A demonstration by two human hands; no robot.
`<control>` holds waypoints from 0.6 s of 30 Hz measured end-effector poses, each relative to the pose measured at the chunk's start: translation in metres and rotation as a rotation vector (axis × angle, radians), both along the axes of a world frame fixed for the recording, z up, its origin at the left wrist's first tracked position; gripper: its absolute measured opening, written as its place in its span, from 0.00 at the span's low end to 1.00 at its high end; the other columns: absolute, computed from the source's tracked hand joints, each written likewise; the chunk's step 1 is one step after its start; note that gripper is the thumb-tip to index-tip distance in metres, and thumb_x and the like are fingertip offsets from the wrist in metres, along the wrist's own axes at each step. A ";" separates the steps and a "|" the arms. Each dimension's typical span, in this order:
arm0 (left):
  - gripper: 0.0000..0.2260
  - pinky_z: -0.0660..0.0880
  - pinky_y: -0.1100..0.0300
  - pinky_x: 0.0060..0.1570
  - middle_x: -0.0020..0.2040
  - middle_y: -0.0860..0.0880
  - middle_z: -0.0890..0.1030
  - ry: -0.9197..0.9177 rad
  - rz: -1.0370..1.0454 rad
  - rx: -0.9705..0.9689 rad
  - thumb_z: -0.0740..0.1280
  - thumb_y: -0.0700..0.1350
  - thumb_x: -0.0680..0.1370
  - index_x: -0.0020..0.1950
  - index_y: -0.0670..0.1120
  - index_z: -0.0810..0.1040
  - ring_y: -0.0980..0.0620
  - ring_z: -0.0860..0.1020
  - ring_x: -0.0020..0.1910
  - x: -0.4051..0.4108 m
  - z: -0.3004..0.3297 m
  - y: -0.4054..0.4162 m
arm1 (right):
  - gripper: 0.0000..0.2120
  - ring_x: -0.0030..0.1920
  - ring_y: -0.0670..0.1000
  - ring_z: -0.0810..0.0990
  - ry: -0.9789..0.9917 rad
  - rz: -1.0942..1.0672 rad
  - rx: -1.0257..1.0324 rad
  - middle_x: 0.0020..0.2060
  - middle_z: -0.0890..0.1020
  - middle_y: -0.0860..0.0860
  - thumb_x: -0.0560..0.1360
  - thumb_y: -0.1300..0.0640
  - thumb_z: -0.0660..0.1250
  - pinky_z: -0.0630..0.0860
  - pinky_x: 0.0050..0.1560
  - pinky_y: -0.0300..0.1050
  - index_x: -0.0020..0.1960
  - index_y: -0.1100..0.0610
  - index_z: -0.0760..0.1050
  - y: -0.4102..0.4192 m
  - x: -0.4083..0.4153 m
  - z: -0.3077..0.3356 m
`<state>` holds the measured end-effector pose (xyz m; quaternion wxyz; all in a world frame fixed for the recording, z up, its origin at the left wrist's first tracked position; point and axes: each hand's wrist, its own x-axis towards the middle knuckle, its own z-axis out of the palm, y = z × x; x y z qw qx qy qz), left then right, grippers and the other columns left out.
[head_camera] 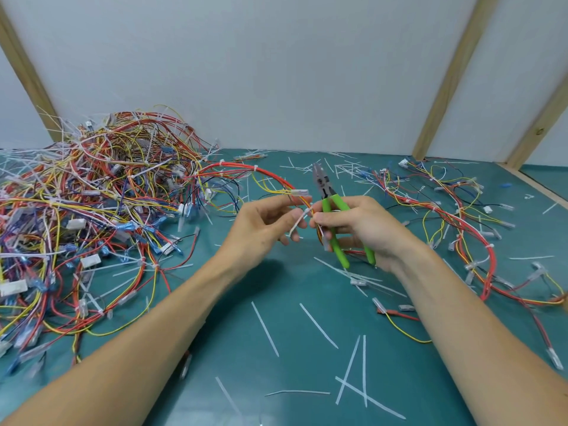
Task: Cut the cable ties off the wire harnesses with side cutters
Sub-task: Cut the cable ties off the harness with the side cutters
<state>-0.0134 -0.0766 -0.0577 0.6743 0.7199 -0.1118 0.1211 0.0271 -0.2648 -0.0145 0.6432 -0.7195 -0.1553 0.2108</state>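
Many cut ties (265, 328) are littering the table (276, 379); left hand (264, 224) is pinching a tie (297, 222), right hand (361, 224) gripping cutters (333, 207); a large pile (92, 210) is waiting.

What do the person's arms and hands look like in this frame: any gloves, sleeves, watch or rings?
Both forearms are bare as far back as the frame shows, with no sleeves in view. The left hand and the right hand are ungloved. No watch, bracelet or wristband shows on either wrist, and no rings are visible on the fingers that can be seen. Fingernails appear short and unpainted.
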 end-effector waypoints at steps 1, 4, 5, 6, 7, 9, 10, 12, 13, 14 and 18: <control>0.09 0.75 0.62 0.36 0.39 0.52 0.83 0.002 -0.026 -0.015 0.67 0.41 0.80 0.59 0.47 0.82 0.53 0.77 0.33 -0.001 0.001 0.001 | 0.02 0.31 0.49 0.77 0.028 0.043 -0.009 0.36 0.82 0.52 0.77 0.64 0.71 0.79 0.34 0.44 0.48 0.60 0.83 0.000 0.000 0.000; 0.10 0.74 0.63 0.35 0.39 0.53 0.84 0.019 -0.060 -0.050 0.69 0.44 0.76 0.56 0.44 0.83 0.55 0.76 0.34 -0.003 0.004 0.001 | 0.05 0.30 0.49 0.77 0.139 0.120 -0.003 0.38 0.80 0.54 0.77 0.63 0.71 0.79 0.33 0.44 0.44 0.56 0.84 0.000 0.000 0.000; 0.09 0.74 0.63 0.35 0.39 0.52 0.84 0.024 -0.056 -0.053 0.70 0.44 0.76 0.54 0.42 0.84 0.55 0.76 0.34 -0.003 0.005 0.000 | 0.06 0.30 0.49 0.77 0.166 0.140 0.001 0.39 0.80 0.54 0.77 0.62 0.71 0.79 0.33 0.44 0.43 0.55 0.85 -0.001 0.000 0.000; 0.08 0.74 0.63 0.34 0.38 0.51 0.84 0.028 -0.047 -0.054 0.70 0.43 0.76 0.52 0.41 0.84 0.55 0.76 0.34 -0.004 0.005 0.000 | 0.07 0.30 0.49 0.77 0.183 0.156 0.004 0.41 0.80 0.55 0.76 0.62 0.71 0.80 0.34 0.44 0.43 0.55 0.86 -0.001 0.001 -0.001; 0.07 0.73 0.63 0.33 0.37 0.50 0.84 0.028 -0.030 -0.051 0.70 0.42 0.76 0.51 0.41 0.84 0.55 0.77 0.34 -0.004 0.005 -0.001 | 0.06 0.31 0.48 0.78 0.187 0.161 0.007 0.42 0.82 0.55 0.77 0.61 0.71 0.81 0.35 0.45 0.43 0.55 0.86 -0.002 0.001 -0.001; 0.04 0.72 0.63 0.32 0.35 0.50 0.83 0.014 0.043 -0.024 0.71 0.42 0.77 0.49 0.43 0.84 0.55 0.77 0.33 -0.003 0.004 -0.003 | 0.04 0.32 0.48 0.79 0.167 0.118 0.025 0.43 0.85 0.54 0.77 0.61 0.72 0.82 0.37 0.46 0.47 0.56 0.85 -0.001 0.002 -0.003; 0.04 0.71 0.63 0.31 0.35 0.50 0.82 0.007 0.100 -0.008 0.71 0.42 0.78 0.48 0.43 0.84 0.55 0.76 0.32 -0.003 0.004 -0.004 | 0.03 0.33 0.48 0.79 0.148 0.067 0.040 0.44 0.86 0.54 0.76 0.60 0.73 0.82 0.37 0.46 0.49 0.56 0.85 0.001 0.003 -0.003; 0.06 0.69 0.65 0.30 0.33 0.51 0.82 0.005 0.234 -0.001 0.72 0.44 0.78 0.47 0.41 0.84 0.58 0.76 0.30 -0.001 0.002 -0.002 | 0.05 0.35 0.48 0.80 0.042 -0.101 0.040 0.46 0.88 0.55 0.76 0.58 0.74 0.82 0.39 0.46 0.51 0.57 0.84 0.003 0.004 -0.005; 0.07 0.70 0.67 0.30 0.32 0.51 0.82 0.006 0.292 -0.014 0.73 0.45 0.78 0.47 0.40 0.84 0.58 0.77 0.29 -0.001 0.002 -0.001 | 0.04 0.35 0.48 0.79 -0.058 -0.196 0.017 0.45 0.88 0.54 0.76 0.57 0.74 0.82 0.39 0.46 0.49 0.56 0.83 0.005 0.005 -0.005; 0.08 0.70 0.68 0.30 0.33 0.51 0.82 0.004 0.335 -0.032 0.73 0.45 0.77 0.47 0.40 0.84 0.58 0.78 0.30 0.000 0.003 0.000 | 0.03 0.35 0.48 0.79 -0.149 -0.277 0.003 0.43 0.88 0.52 0.76 0.56 0.74 0.81 0.40 0.47 0.47 0.55 0.83 0.006 0.006 -0.005; 0.08 0.74 0.68 0.35 0.36 0.48 0.85 -0.004 0.439 -0.035 0.73 0.46 0.78 0.42 0.42 0.83 0.57 0.84 0.36 0.001 0.004 0.002 | 0.14 0.35 0.49 0.80 -0.221 -0.398 0.065 0.39 0.88 0.52 0.74 0.49 0.66 0.81 0.42 0.51 0.45 0.59 0.82 0.009 0.005 -0.003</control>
